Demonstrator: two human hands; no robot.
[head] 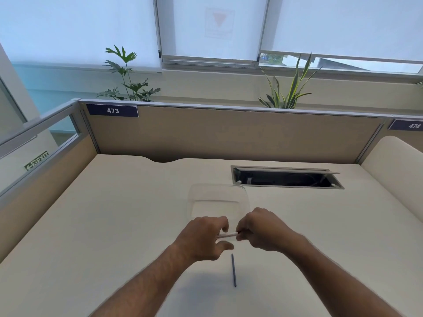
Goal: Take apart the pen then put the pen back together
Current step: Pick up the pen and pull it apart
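Both of my hands meet over the middle of the desk. Between them I hold a white pen barrel [227,235], lying roughly level. My left hand [201,239] grips its left part between thumb and fingers. My right hand [261,229] pinches its right end, where a dark piece shows at the fingertips. A thin dark ink refill [233,269] lies loose on the desk [114,225] just below my hands, pointing toward me. How the barrel's ends look is hidden by my fingers.
A clear plastic container [217,197] stands on the desk right behind my hands. An open cable hatch [286,178] is cut into the desk at the back right. Beige partition panels [229,136] close off the back and left; a curved divider stands at right.
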